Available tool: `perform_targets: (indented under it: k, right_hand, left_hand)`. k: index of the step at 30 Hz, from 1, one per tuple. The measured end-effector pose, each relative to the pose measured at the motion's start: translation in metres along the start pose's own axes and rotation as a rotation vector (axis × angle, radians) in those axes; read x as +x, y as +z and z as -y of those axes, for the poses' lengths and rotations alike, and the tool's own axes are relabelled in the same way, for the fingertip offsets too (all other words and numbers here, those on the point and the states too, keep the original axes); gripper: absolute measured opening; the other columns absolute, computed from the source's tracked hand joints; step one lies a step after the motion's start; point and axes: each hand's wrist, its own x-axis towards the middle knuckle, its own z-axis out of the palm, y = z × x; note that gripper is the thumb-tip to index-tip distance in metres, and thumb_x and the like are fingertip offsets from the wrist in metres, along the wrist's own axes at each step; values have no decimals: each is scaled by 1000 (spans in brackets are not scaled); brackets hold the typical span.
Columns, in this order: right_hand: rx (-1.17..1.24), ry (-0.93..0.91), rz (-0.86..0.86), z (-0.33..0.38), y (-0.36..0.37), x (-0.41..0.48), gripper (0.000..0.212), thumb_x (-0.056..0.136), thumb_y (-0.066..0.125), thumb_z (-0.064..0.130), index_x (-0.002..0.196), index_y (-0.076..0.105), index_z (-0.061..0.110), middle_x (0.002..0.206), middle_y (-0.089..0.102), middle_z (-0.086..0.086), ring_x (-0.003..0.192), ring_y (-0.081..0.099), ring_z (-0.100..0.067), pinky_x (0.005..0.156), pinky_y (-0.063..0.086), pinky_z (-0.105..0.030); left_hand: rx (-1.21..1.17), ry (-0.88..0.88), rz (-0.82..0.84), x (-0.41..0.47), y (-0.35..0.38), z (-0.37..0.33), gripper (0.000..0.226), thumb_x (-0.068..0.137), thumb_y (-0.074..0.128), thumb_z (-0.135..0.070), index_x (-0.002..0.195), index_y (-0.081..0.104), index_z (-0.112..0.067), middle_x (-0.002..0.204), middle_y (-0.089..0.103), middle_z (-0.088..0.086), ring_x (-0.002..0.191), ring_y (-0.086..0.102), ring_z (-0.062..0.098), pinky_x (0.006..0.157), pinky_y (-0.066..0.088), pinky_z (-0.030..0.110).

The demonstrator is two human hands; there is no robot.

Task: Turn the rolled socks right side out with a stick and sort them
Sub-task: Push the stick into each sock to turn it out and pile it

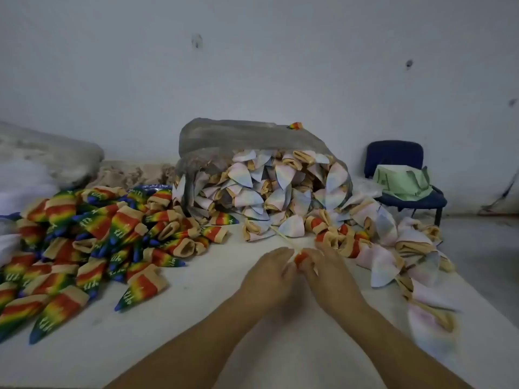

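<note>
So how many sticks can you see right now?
1: the stick juts from the sock pinched between left hand and right hand; others could lie hidden under sock piles.

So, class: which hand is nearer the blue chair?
Right. The right hand lies below-left of the blue chair; the left hand sits further left.

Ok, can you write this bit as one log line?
step: turning sock on stick; left hand: pinches sock; right hand: pinches sock; rainbow pile: left; bag: pale socks

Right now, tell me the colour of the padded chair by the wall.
The chair is dark blue; the head view shows it.
</note>
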Motion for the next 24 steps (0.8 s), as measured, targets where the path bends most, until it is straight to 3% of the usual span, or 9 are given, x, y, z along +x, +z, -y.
perform_targets:
  k: [2,3,6,11,14,16,18,21,24]
  right_hand:
    - [-119,17,33,-3,14,15,45,100,38,26,145,33,23,155,22,-5,142,21,-22,113,26,-32]
    - [-139,2,73,-5,24,22,46,99,38,23,145,32,21,152,27,-6,138,26,-21,112,28,-31]
    - [-123,-28,127,-8,38,34,43,97,41,18,139,39,19,135,44,-2,120,41,-17,103,34,-28]
    - [125,-35,25,-2,38,54,33,95,45,12,126,55,15,118,47,-7,101,49,-16,87,42,-22]
    - [300,-33,-57,5,36,69,28,95,48,12,119,63,15,111,48,-3,87,49,-7,72,34,-3]
    - [341,-11,-153,11,32,76,31,95,47,12,122,62,15,115,51,-4,97,48,-9,73,29,-4]
    - [256,-81,-189,19,35,80,36,95,48,11,129,58,17,122,52,-2,108,42,-10,86,28,-11]
    - [70,-218,-142,26,48,79,41,96,45,18,136,51,18,133,50,1,120,35,-14,98,27,-20]
    - [141,-221,-106,13,47,81,39,98,44,28,136,50,20,135,46,5,124,33,-11,98,24,-19]
  left_hand:
    - [32,44,31,16,13,-4,50,105,36,-26,155,29,-21,163,24,1,149,21,16,119,16,28]
    - [29,50,55,23,21,-1,49,105,36,-23,154,32,-19,161,30,3,146,27,18,119,20,29]
    - [-32,19,44,36,30,12,40,103,41,-20,143,47,-19,142,51,3,127,47,19,110,35,30]
    - [-136,-12,-45,54,20,34,29,101,49,-23,127,60,-24,118,59,1,108,54,17,88,41,23]
    - [-636,-123,-121,56,8,43,34,97,59,-37,129,62,-28,124,63,-10,111,60,7,97,46,22]
    - [-1239,-258,-36,57,0,45,46,91,63,-47,127,66,-18,126,68,-2,114,65,15,104,48,35]
    - [-1613,-321,99,60,-4,46,58,87,59,-48,128,64,-7,127,67,11,117,65,25,102,51,43]
    - [-1684,-298,150,65,-5,46,56,89,55,-41,130,59,-3,129,65,17,120,63,26,100,52,40]
    - [-1778,-384,-22,72,-8,57,48,87,60,-36,117,64,1,113,71,18,102,71,25,86,60,36]
